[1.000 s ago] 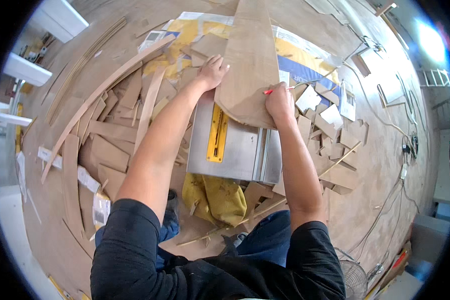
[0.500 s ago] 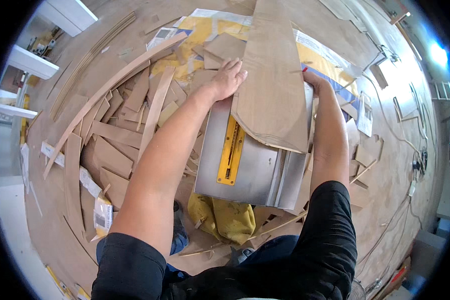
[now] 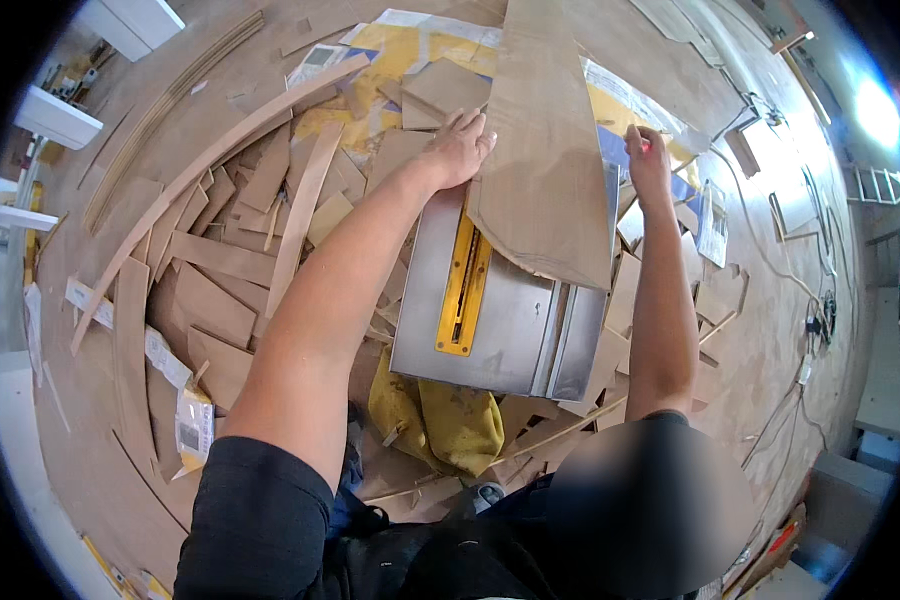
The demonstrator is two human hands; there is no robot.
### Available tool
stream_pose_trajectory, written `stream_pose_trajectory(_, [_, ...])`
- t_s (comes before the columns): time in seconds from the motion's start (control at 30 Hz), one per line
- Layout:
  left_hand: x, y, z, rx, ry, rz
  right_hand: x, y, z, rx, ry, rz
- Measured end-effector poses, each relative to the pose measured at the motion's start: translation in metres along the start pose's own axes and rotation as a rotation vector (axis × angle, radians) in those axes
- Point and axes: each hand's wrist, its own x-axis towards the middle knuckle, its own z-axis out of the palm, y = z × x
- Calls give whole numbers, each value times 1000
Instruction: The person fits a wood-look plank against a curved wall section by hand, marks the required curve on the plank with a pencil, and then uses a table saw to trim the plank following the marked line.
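Note:
A long wooden board (image 3: 540, 150) with a rounded near end lies on the grey metal table saw (image 3: 510, 345). Curved lines run along that rounded end. Beside the board's left edge, my left hand (image 3: 462, 150) rests with its fingers stretched out, touching the edge. To the right of the board, my right hand (image 3: 650, 160) is raised apart from it, fingers curled. A small red thing shows in those fingers, too little of it to name. The saw's yellow slotted insert (image 3: 462, 300) is uncovered at its near part; the board hides the rest of the saw top.
Wooden offcuts (image 3: 215, 300) are heaped left of the saw, with a long curved strip (image 3: 220, 165) across them. A yellow sack (image 3: 440, 420) lies at the saw's near side. Cables (image 3: 820, 290) run over the floor at the right.
My right hand has come away from the board's right edge, rising and moving right with the small red thing. The left hand stays at the board's left edge.

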Motion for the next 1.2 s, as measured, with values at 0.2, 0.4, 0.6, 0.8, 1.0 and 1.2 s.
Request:
stream_pose_trajectory(0.2, [3, 40, -13, -4, -86, -73, -149, -53, -23, -345, -126, 250])
stream_pose_trajectory(0.4, [56, 26, -20, 51, -161, -101, -152, -48, -16, -349, -25, 151])
stream_pose_trajectory(0.6, [110, 15, 3, -21, -27, -97, -151, -29, -11, -392, 34, 90])
stream_pose_trajectory(0.8, [122, 0, 17, 52, -15, -21, -157, -31, -2, -377, 28, 164])
stream_pose_trajectory(1.0, [100, 13, 7, 8, 73, -18, -164, -31, -1, -353, 70, 144])
stream_pose_trajectory(1.2, [96, 16, 10, 83, -4, 2, -172, -19, 3, -368, 109, 69])
